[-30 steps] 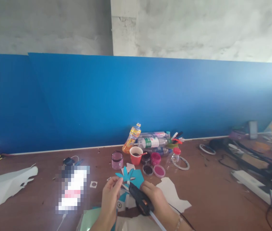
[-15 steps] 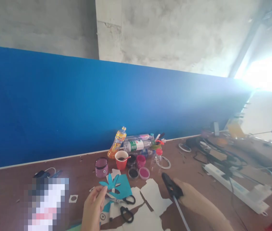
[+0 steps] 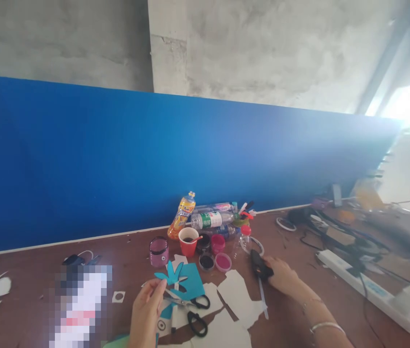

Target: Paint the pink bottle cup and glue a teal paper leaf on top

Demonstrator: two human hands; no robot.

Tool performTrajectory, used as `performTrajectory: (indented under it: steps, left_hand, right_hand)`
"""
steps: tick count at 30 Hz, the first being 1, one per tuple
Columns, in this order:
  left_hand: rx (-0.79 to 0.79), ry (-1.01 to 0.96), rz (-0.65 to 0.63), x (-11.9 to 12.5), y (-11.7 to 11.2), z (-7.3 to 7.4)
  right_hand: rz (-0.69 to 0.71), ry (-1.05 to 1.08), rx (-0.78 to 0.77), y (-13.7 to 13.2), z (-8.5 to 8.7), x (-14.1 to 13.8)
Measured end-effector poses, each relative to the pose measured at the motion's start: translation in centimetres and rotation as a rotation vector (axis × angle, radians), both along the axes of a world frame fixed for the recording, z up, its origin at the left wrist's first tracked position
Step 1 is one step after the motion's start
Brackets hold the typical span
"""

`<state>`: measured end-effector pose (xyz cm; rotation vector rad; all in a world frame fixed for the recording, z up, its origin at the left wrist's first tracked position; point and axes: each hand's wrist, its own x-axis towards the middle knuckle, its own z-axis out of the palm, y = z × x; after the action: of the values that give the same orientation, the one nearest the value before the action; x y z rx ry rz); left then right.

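Note:
My right hand (image 3: 281, 276) is wrapped round a black glue gun (image 3: 257, 265) with a pale glue stick trailing from its back, low over the brown table (image 3: 38, 270), right of the paint pots. My left hand (image 3: 147, 309) pinches the lower edge of a teal paper cut-out (image 3: 181, 280) with leaf-like fingers. Black-handled scissors (image 3: 197, 309) lie on white paper scraps (image 3: 237, 295) just right of that hand.
An orange cup (image 3: 188, 241), a purple jar (image 3: 158, 251), pots of pink and dark paint (image 3: 223, 261) and lying bottles (image 3: 208, 220) crowd the back by the blue board (image 3: 154, 159). A white power strip (image 3: 372, 290), cables and tape rolls (image 3: 285, 224) lie at right.
My right hand carried the glue gun away from the teal cut-out, to the right and then farther back toward the paint pots. The view swung right. My left hand stayed on the cut-out.

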<state>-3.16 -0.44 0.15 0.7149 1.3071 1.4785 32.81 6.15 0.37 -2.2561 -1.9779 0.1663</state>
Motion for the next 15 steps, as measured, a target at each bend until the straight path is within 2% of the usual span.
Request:
performTrajectory:
  steps: [3, 5, 7, 8, 10, 13, 15]
  left_hand:
    - [0.026, -0.012, -0.005, -0.2, 0.3, -0.3]
    - [0.034, -0.004, 0.003, -0.6, 0.6, -0.3]
    - [0.054, 0.0, 0.027, -1.0, 0.9, 0.1]
    - [0.065, -0.003, 0.046, -1.3, 1.0, 0.4]
    - [0.066, -0.024, 0.093, -1.9, 1.1, 1.1]
    - [0.028, -0.06, 0.171, -2.9, 1.4, 2.2]
    - [0.014, -0.107, 0.214, -3.6, 1.8, 2.7]
  right_hand:
    - [-0.035, -0.094, -0.009, -1.1, 1.7, -1.6]
    - [0.047, -0.09, -0.053, -2.0, 3.1, -3.8]
    - [0.167, 0.012, -0.122, -2.9, 4.2, -6.7]
    - [0.273, 0.077, -0.131, -3.2, 4.5, -8.4]
    - [0.438, 0.216, -0.093, -3.5, 4.5, -11.6]
    - [0.537, 0.305, -0.121, -3.1, 3.4, -15.8]
    - [0.552, 0.408, -0.09, -2.3, 2.4, -18.1]
